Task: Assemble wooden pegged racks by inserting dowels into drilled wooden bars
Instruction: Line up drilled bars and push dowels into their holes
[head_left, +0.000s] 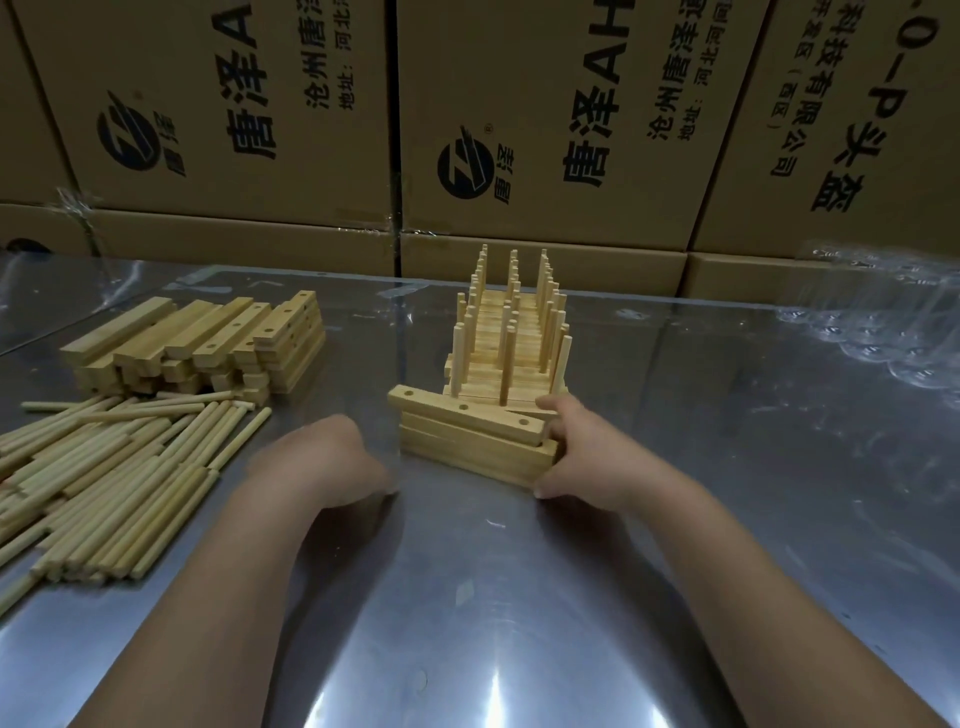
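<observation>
Well, right hand (582, 457): clamped on the right end of the stack of drilled bars (467, 441) at the centre of the frame, thumb low, fingers over the top.
Left hand (337, 462): blurred, just left of that stack; I cannot tell how its fingers lie.
Finished racks (509, 338): packed upright just behind the stack.
Loose dowels (104, 478): heaped at lower left.
Spare bars (208, 343): piled at the upper left of the table (519, 597).

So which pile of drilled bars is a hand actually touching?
The small stack at centre, whose end the right hand grips. The larger pile on the left lies untouched.
</observation>
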